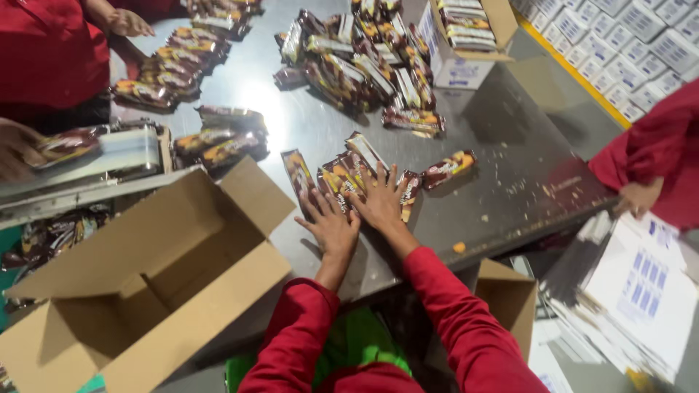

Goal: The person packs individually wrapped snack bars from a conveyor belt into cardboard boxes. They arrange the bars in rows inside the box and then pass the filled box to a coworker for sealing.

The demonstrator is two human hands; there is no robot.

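On metal table [502,167], L hand [331,227] & R hand [381,202] fingers splayed flat, unclenched, atop snack packets [342,178].

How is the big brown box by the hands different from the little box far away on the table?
The big brown box stands open and looks empty; the small white box holds stacked packets. The brown one sits at the table's near edge beside the left hand; the white one stands far off. Both are open cardboard.
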